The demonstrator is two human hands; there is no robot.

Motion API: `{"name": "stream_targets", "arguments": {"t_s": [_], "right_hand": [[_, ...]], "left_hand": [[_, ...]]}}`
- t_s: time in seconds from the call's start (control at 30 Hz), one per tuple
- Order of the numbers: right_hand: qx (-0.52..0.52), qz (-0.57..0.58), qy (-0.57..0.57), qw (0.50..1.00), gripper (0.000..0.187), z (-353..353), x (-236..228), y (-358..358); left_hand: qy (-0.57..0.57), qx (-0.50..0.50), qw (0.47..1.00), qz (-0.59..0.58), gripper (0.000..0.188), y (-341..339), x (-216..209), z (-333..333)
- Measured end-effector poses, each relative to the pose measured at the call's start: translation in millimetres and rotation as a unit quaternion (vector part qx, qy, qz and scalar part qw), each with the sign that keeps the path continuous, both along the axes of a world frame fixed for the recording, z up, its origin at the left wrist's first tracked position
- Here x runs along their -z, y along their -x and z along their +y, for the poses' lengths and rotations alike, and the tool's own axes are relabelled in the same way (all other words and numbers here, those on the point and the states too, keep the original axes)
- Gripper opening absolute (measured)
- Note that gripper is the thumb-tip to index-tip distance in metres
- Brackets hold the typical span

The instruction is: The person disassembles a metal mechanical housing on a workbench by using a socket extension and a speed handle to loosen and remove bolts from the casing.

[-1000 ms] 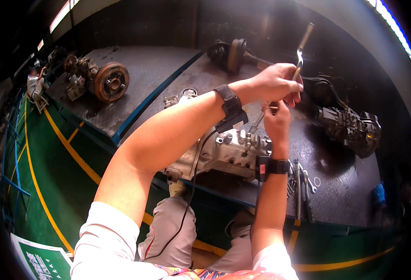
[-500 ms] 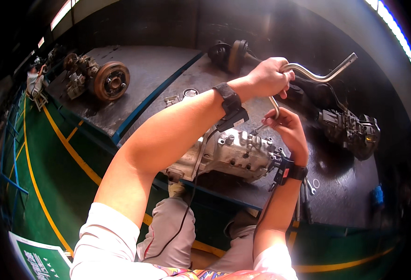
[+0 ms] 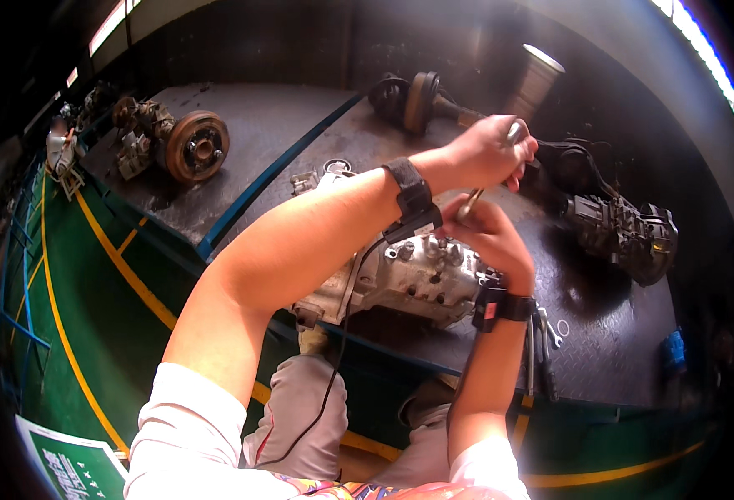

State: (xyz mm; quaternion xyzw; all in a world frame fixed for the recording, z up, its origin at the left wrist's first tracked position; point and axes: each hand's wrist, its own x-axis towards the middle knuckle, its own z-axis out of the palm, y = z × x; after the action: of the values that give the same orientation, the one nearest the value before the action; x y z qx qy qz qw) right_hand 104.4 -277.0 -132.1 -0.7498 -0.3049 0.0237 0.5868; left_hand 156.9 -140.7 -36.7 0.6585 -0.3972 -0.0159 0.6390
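A bent silver speed brace (image 3: 470,202) stands over a metal gearbox (image 3: 421,287) on the bench. My left hand (image 3: 485,155) is closed round its cranked part. Below that, my right hand (image 3: 500,237) curls its fingers about the lower shaft, close above the housing. The brace's upper end is smeared by motion against the dark wall. My right hand and the left wrist strap hide its lower tip and part of the gearbox top, so I cannot tell what the tip touches.
Wrenches (image 3: 550,329) and a small ring (image 3: 563,327) lie right of the gearbox. A second gearbox (image 3: 625,229), an axle with a drum (image 3: 421,102) and a hub assembly (image 3: 199,146) rest farther off. A cable (image 3: 339,367) hangs from my left wrist.
The brace has swung round: its upper end, formerly reaching right, now points up and away. My left hand has shifted slightly down and right; my right hand has moved a little left.
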Motion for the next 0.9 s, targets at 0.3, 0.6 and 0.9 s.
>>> {"name": "stream_targets", "arguments": {"t_s": [0.3,0.6,0.9], "right_hand": [[0.214,-0.061,-0.060,0.973,0.019,-3.2,21.2,-37.1],[0.137,-0.099,0.157,0.973,0.023,29.0,-9.1,9.5],[0.129,-0.029,-0.040,0.990,0.016,-27.3,13.7,-18.1]], "left_hand": [[-0.081,0.034,0.995,-0.047,0.026,-0.5,1.2,-0.4],[0.018,0.014,0.999,0.044,0.024,9.3,-3.0,-5.7],[-0.027,0.002,0.999,-0.044,0.026,7.4,-12.6,4.0]]}}
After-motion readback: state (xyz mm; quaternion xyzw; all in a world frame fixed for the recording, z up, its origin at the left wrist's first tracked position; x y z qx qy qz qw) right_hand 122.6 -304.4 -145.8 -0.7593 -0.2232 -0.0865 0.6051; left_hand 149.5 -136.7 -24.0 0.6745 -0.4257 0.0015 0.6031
